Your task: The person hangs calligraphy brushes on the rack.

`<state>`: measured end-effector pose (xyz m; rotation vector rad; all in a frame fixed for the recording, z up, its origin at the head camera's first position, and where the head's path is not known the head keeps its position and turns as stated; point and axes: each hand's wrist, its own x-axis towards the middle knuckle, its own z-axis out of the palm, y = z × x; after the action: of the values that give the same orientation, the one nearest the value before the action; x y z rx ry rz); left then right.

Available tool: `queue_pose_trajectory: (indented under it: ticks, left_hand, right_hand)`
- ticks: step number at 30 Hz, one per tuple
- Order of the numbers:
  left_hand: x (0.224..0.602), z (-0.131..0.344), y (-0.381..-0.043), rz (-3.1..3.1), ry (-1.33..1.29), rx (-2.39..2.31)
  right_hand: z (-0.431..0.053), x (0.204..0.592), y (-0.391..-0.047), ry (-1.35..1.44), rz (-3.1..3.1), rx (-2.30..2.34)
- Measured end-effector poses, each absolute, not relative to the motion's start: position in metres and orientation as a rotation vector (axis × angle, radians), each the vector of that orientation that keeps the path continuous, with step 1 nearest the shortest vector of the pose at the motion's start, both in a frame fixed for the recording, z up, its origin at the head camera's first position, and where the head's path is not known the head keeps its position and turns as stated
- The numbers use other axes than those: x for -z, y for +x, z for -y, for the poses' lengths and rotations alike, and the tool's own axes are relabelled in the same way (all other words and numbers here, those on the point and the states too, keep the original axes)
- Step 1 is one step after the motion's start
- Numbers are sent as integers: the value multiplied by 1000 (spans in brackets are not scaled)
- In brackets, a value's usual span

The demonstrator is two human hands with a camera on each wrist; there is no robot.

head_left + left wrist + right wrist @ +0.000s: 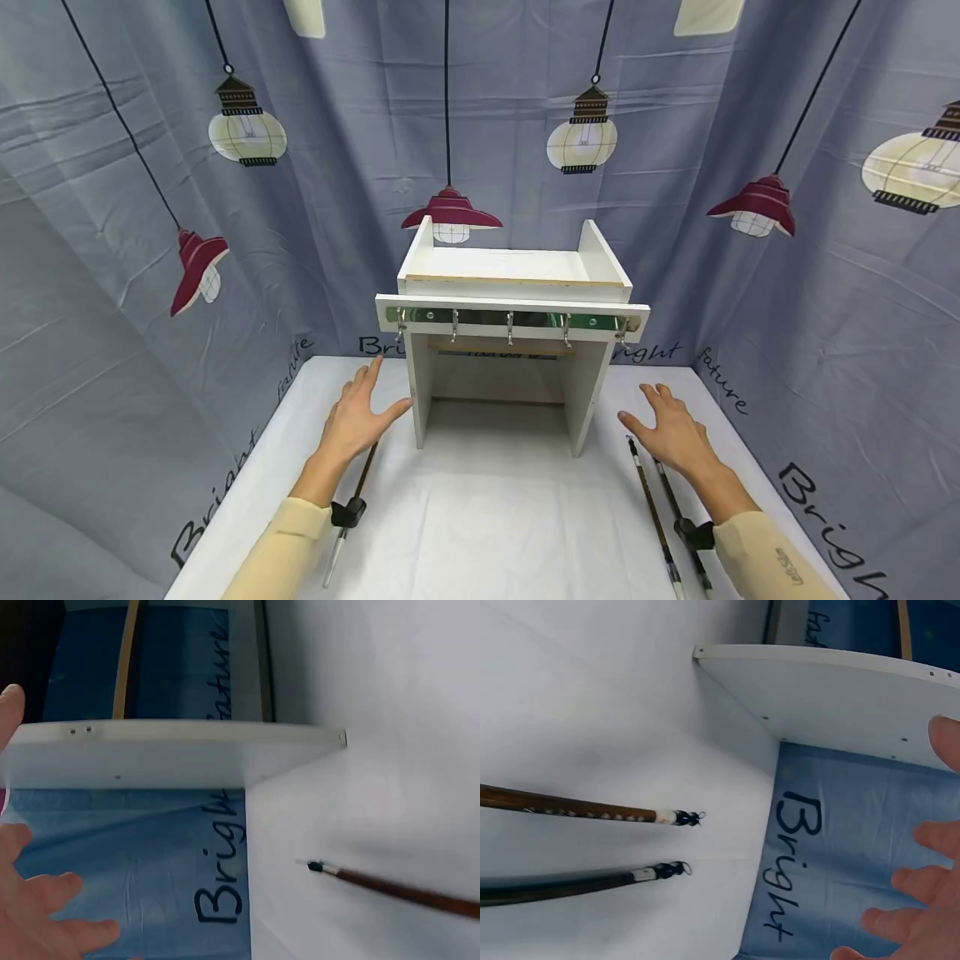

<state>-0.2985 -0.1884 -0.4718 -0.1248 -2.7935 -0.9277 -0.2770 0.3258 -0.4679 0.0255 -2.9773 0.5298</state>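
Note:
A small white wooden shelf unit (491, 425) stands at the back of the table, its front rail (386, 302) carrying a green strip with several metal hooks (510, 327). My left hand (354, 417) is held up by the unit's left side, fingers spread, with nothing in it. Beneath that arm lies a brown-handled brush (366, 471), also seen in the left wrist view. On the other side my right hand (669, 429) reaches forward with spread fingers, gripping nothing. Below it lie a brown brush (577, 806) and a dark brush (562, 887), each with a small loop at its end.
A white cloth covers the table (487, 533). Around its back and sides hangs a blue-grey curtain (360, 108) printed with lamps and lettering. The unit has an open tray-like top (510, 265) and an open space below the rail.

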Motion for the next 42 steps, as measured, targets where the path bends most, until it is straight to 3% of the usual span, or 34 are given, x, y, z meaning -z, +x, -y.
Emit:
queue_pose_trajectory:
  ticks: [16,42]
  left_hand:
    - [468,158,-303,2535,-281,1414]
    - [476,132,-320,2409,-328,1522]
  right_hand:
    - [-332,494,-261,-167,2965,-662]
    - [-355,552,-248,-419,2836,-710]
